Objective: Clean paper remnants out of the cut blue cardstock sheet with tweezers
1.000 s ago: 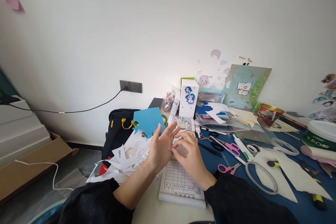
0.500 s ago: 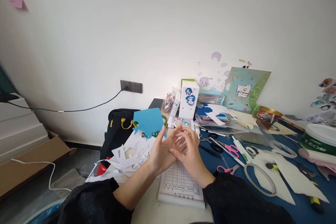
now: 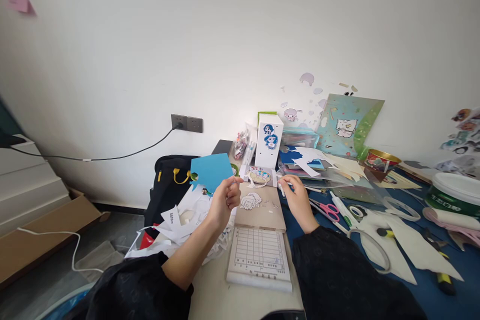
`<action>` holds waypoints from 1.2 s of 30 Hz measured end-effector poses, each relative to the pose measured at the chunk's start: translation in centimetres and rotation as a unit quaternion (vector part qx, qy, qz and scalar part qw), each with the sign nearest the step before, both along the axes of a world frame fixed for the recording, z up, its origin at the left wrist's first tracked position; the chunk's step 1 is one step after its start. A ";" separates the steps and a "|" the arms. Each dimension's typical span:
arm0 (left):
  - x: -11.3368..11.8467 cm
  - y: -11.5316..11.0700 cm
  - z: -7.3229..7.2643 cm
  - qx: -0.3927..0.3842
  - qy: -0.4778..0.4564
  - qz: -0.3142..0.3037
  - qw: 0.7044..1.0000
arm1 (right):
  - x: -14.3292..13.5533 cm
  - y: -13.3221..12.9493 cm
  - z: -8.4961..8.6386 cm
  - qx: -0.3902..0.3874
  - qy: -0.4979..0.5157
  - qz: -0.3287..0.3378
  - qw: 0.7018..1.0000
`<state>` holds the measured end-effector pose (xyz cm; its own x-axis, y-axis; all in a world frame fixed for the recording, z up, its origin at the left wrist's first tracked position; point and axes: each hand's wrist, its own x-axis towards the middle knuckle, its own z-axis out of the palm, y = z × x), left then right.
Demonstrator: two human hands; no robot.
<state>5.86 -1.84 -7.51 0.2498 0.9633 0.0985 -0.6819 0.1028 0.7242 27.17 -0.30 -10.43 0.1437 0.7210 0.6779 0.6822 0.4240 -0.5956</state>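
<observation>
Roughly between narrow left hand [image 3: 227, 200] and right hand [image 3: 299, 202], grip unclear, the paper cutout [image 3: 250, 201].

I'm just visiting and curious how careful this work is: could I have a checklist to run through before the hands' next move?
1. Hands apart: ok, left hand and right hand do not touch.
2. Cutout drawing uncovered: ok.
3. Brown board free of loose bits: not ok, small bits lie beside the drawing.
4. Tiny piece in left fingertips: cannot tell, too small.
5. White bottle firmly gripped by right hand: cannot tell, fingers partly hide it.
</observation>
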 end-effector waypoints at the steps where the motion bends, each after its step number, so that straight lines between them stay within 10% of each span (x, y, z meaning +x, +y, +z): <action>1: 0.0 0.1 -0.1 0.003 0.006 0.003 1.000 | 0.3 0.2 -0.2 -0.008 -0.007 -0.008 1.000; 25: 0.5 0.4 -0.8 0.040 0.208 0.059 0.975 | -0.5 -0.3 -0.7 -0.064 -0.247 0.028 0.966; 30: 0.4 0.8 -1.7 0.103 0.401 0.127 0.901 | -1.0 -0.6 -0.3 -0.010 -0.351 0.104 0.930; 36: 0.5 0.1 -2.0 0.231 0.618 0.144 0.738 | -1.4 -0.2 0.2 0.056 -0.450 0.126 0.882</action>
<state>6.37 -1.74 -9.54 0.2155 0.9288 0.3014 0.5830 -0.3700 0.7233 25.80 -0.52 -10.19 -0.6441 0.5747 0.5049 0.7335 0.6513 0.1944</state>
